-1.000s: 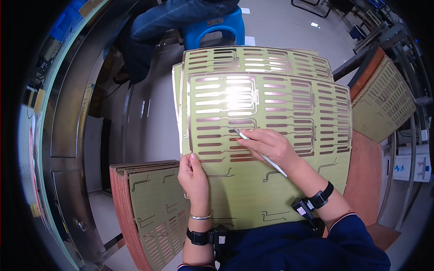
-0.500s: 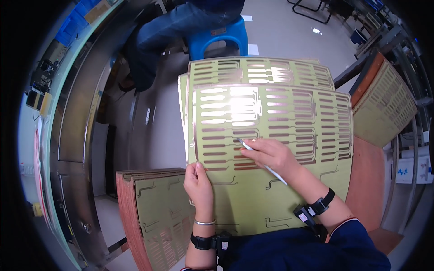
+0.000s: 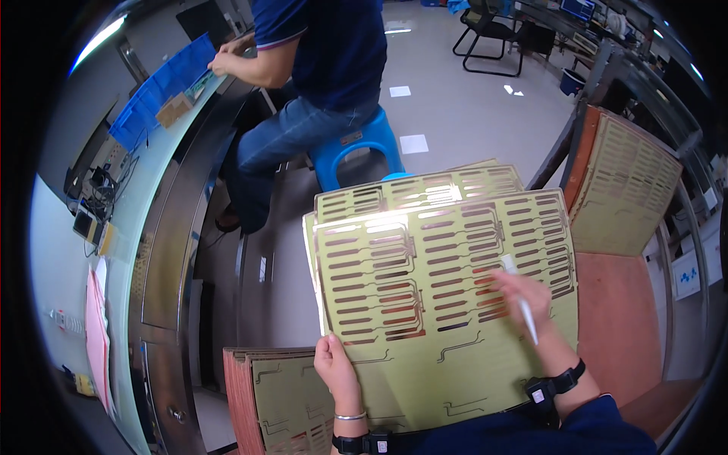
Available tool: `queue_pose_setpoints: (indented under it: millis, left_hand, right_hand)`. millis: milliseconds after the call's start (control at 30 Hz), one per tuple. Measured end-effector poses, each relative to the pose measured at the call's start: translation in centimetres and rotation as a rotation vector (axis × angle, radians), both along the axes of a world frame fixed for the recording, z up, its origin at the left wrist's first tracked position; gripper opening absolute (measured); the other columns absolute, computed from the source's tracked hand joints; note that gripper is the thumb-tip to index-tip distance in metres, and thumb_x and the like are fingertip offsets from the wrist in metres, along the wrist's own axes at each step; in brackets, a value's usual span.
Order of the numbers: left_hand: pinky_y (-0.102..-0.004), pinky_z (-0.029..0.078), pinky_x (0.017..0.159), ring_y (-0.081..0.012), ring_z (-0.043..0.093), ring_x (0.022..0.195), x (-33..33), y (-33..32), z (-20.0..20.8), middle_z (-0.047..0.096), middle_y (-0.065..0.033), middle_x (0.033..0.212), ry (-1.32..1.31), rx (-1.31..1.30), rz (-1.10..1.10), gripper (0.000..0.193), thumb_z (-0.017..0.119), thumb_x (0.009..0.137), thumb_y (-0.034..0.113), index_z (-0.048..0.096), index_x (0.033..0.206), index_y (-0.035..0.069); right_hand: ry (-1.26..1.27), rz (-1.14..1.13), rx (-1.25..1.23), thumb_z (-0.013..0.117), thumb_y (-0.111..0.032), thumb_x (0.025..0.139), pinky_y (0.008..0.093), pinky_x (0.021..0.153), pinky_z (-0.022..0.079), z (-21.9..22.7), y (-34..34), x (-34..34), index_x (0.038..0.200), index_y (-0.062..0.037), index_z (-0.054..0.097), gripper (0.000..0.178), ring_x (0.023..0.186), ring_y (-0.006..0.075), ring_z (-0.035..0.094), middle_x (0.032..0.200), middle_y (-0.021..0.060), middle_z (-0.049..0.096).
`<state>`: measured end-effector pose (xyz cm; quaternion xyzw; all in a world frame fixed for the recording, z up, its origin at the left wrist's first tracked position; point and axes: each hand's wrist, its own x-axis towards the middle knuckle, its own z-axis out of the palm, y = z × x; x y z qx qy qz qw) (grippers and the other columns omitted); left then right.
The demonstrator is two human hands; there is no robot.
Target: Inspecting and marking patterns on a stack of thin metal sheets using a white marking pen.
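A large yellow-green circuit board panel [image 3: 409,371] with rows of copper-coloured strips lies tilted in front of me. My left hand [image 3: 337,373] pinches its left edge low down, thumb on top. Over the panel's right part is my right hand [image 3: 523,297], slightly blurred, its fingers closed round a slim white pen-shaped tool [image 3: 528,321]. The tool's rear end points down toward my wrist. A small white piece [image 3: 508,264] shows beyond my fingertips; whether it belongs to the tool I cannot tell. More similar panels [image 3: 349,202] lie beneath the front one.
A stack of panels [image 3: 241,402] stands at lower left, and another panel stack [image 3: 626,182] leans at right. Ahead, a co-worker [image 3: 322,61] sits on a blue stool [image 3: 334,161] beside a long bench [image 3: 144,227] bearing a blue bin [image 3: 163,87].
My right hand has moved right across the panel with the tool, which now stands steeper. My left hand keeps its grip. The view has tipped up, showing more of the co-worker.
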<state>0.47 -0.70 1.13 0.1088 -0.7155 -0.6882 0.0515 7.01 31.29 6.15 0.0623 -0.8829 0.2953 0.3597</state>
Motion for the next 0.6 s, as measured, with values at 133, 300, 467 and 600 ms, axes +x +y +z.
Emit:
queue_pose_setpoints:
  millis: [133, 300, 467, 600]
  left_hand:
    - [-0.0212, 0.037, 0.06, -0.0036, 0.04, 0.066, -0.1, 0.3, 1.3, 0.05, 0.003, 0.072, 0.052, 0.045, 0.022, 0.028, 0.049, 0.101, 0.017, 0.052, 0.078, 0.002]
    - [-0.0215, 0.044, 0.065, -0.0067, 0.053, 0.069, 0.1, 0.1, 1.8, 0.062, -0.0025, 0.077, 0.106, 0.079, -0.009, 0.026, 0.049, 0.102, 0.02, 0.057, 0.086, 0.002]
    - [-0.0219, 0.045, 0.065, -0.0074, 0.055, 0.068, -0.3, 0.5, 1.9, 0.063, -0.003, 0.077, 0.063, 0.094, -0.015, 0.025, 0.049, 0.102, 0.02, 0.057, 0.086, 0.003]
    - [-0.0226, 0.047, 0.062, -0.0091, 0.058, 0.066, -0.4, -0.3, 2.1, 0.064, -0.0039, 0.077, 0.033, 0.136, -0.058, 0.024, 0.049, 0.101, 0.02, 0.057, 0.084, 0.004]
  right_hand:
    - [0.026, -0.464, -0.08, 0.054, -0.002, 0.093, 0.0321, 0.079, 0.054, 0.4, 7.3, 2.9, 0.114, -0.0004, 0.063, 0.023, 0.092, 0.0206, 0.068, 0.104, 0.0134, 0.069]
    - [0.099, -0.66, -0.42, 0.049, -0.012, 0.099, 0.0314, 0.083, 0.051, -2.5, 13.7, 6.1, 0.12, -0.0011, 0.058, 0.025, 0.093, 0.0181, 0.064, 0.104, 0.0105, 0.067]
    - [-0.197, -0.218, -1.341, 0.057, -0.021, 0.098, 0.0243, 0.076, 0.05, -4.2, 14.7, 7.5, 0.11, -0.001, 0.061, 0.024, 0.088, 0.0106, 0.06, 0.096, 0.0051, 0.065]
    - [-0.19, -0.249, -1.37, 0.061, -0.019, 0.095, 0.0245, 0.076, 0.05, -2.6, 13.7, 7.0, 0.107, -0.0015, 0.063, 0.021, 0.086, 0.0106, 0.06, 0.096, 0.0034, 0.065]
